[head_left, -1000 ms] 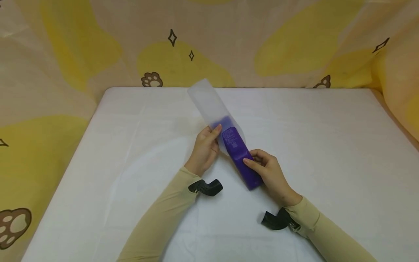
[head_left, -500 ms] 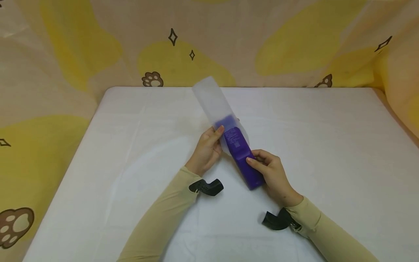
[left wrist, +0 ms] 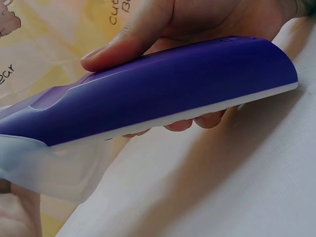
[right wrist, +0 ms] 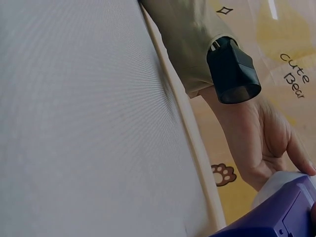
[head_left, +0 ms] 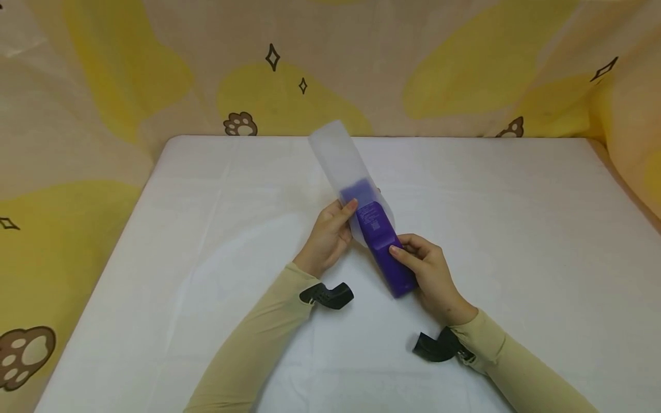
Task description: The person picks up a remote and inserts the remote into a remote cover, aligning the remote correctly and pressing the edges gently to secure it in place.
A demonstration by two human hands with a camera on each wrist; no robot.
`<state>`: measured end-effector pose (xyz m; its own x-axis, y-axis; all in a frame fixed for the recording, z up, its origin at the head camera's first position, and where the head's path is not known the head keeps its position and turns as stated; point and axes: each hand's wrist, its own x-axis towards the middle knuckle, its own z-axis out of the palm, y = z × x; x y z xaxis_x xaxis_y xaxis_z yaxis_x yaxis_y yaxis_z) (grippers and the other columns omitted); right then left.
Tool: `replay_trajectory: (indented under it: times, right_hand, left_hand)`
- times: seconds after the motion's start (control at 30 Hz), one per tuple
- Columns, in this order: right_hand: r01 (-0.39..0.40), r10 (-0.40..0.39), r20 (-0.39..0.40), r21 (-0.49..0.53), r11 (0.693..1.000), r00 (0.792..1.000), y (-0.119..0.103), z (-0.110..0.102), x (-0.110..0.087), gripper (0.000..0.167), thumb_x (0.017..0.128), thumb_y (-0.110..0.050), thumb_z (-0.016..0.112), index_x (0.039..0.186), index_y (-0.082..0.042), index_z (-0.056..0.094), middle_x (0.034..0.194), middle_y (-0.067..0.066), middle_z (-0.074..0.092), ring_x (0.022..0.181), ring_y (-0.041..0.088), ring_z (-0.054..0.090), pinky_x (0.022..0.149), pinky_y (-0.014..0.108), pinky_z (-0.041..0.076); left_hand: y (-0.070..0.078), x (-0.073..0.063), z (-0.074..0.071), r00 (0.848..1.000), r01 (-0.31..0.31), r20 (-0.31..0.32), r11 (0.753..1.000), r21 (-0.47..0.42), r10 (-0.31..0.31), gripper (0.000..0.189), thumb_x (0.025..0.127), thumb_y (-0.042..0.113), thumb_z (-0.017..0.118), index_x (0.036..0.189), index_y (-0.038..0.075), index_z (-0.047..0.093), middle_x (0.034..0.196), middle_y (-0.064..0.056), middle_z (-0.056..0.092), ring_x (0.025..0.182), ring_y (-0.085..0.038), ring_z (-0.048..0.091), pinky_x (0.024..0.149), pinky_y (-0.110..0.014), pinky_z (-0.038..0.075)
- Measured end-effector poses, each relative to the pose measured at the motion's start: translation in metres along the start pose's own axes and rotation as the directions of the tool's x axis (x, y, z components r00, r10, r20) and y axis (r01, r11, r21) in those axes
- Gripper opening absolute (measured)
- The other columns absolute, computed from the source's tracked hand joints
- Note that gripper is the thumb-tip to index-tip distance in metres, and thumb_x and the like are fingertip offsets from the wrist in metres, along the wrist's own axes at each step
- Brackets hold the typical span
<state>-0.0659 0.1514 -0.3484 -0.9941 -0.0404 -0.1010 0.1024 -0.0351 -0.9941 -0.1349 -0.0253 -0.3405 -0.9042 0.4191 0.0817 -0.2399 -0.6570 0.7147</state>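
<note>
A long purple remote control (head_left: 384, 252), its label side up, slants over the table, its far end inside a translucent sleeve (head_left: 338, 152). My left hand (head_left: 327, 235) grips the sleeve's mouth, thumb on top; its other fingers are partly hidden behind. With thumb and fingers, my right hand (head_left: 431, 272) holds the remote's bare near half. In the left wrist view the remote (left wrist: 173, 91) shows a white underside, and the sleeve's flared edge (left wrist: 69, 170) hangs apart from it. The right wrist view catches only part of the remote (right wrist: 276, 217), beside my left hand (right wrist: 252, 138).
A white-covered table (head_left: 232, 229) lies beneath both hands. Behind it hangs a yellow-patterned cloth (head_left: 330, 63). Black curved mounts (head_left: 330, 295) are fixed at both wrists.
The sleeve's far end has swung slightly to the right, and the remote's covered end has gone with it. Both hands keep their holds, the left one shifted a little rightward.
</note>
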Motion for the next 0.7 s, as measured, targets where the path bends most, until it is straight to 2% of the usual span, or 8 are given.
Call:
replay_trajectory:
  times: [0.1,0.3,0.57,0.7]
  right_hand:
    - [0.004,-0.004,-0.004,-0.003,1.0,1.0,0.0,0.0,0.0,0.005,0.09,-0.005,0.06,0.094,-0.006,0.063,0.08,-0.005,0.067,0.075,0.009,0.061,0.066,0.024,0.052]
    - [-0.024,0.024,0.009,0.012,1.0,1.0,0.001,0.0,0.002,0.005,0.09,-0.006,0.061,0.095,-0.007,0.063,0.082,-0.005,0.068,0.076,0.01,0.062,0.067,0.025,0.052]
    - [-0.064,0.064,0.079,0.006,0.998,0.995,0.001,0.001,0.002,0.021,0.089,-0.007,0.063,0.108,0.002,0.058,0.09,-0.003,0.068,0.083,0.013,0.063,0.072,0.027,0.053]
    - [-0.086,0.085,0.106,0.007,0.996,0.991,0.0,0.0,0.001,0.031,0.088,-0.007,0.064,0.114,0.008,0.054,0.093,0.001,0.068,0.085,0.014,0.062,0.074,0.026,0.053]
  left_hand:
    - [-0.001,0.0,0.0,1.0,0.008,-0.008,1.0,0.014,-0.007,0.041,0.102,0.005,0.032,0.139,-0.013,0.027,0.14,-0.024,0.038,0.119,-0.016,0.048,0.108,-0.033,0.032]
    - [-0.001,0.001,-0.001,0.998,0.008,-0.066,0.999,0.045,-0.005,0.04,0.101,0.004,0.036,0.136,-0.015,0.03,0.123,-0.009,0.049,0.114,-0.014,0.05,0.106,-0.032,0.035]
    - [0.005,0.002,-0.002,0.995,-0.014,-0.101,0.999,0.048,0.019,0.04,0.1,0.002,0.038,0.134,-0.018,0.031,0.12,-0.008,0.051,0.115,-0.013,0.049,0.106,-0.03,0.035]
    - [0.012,0.003,-0.004,0.991,-0.036,-0.125,0.998,0.048,0.042,0.039,0.1,0.002,0.037,0.134,-0.017,0.032,0.117,-0.007,0.052,0.111,-0.014,0.052,0.102,-0.029,0.039]
